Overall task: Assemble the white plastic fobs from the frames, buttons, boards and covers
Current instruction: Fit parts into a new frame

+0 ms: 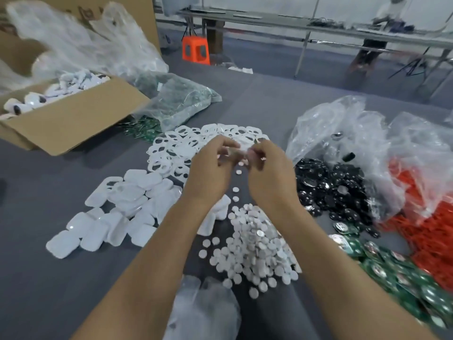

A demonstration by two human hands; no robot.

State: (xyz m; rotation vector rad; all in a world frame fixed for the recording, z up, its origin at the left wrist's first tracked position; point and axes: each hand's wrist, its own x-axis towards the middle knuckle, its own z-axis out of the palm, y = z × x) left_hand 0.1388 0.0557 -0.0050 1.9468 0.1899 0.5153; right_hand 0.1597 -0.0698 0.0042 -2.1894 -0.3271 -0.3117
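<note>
Surface: a grey table top (36, 278) with a matt, cloth-like look, covered in loose heaps of parts
Room: grey floor beyond, a long metal bench (318, 28) along a pale wall, an orange plastic stool (196, 51) in front of it
Box: an open brown cardboard box (73, 119) at far left, holding white fobs (61, 89)
Frames: flat white plastic frames (176, 148) with cut-out windows, heaped at the centre
Covers: smooth, rounded-rectangle white covers (127, 204), glossy, spread left of the forearms
Buttons: small white round buttons (257, 246), piled between the forearms
Boards: round green boards (392, 266) with shiny centres, lower right
Other parts: glossy black discs (343, 187) spilling from a crinkled clear bag (343, 123); orange-red cords (436, 229) at far right
Left hand (210, 165): raised over the frames, fingers curled round a small pale part (235, 153), blurred
Right hand (269, 168): just beside the left, fingertips pinching the same part
</note>
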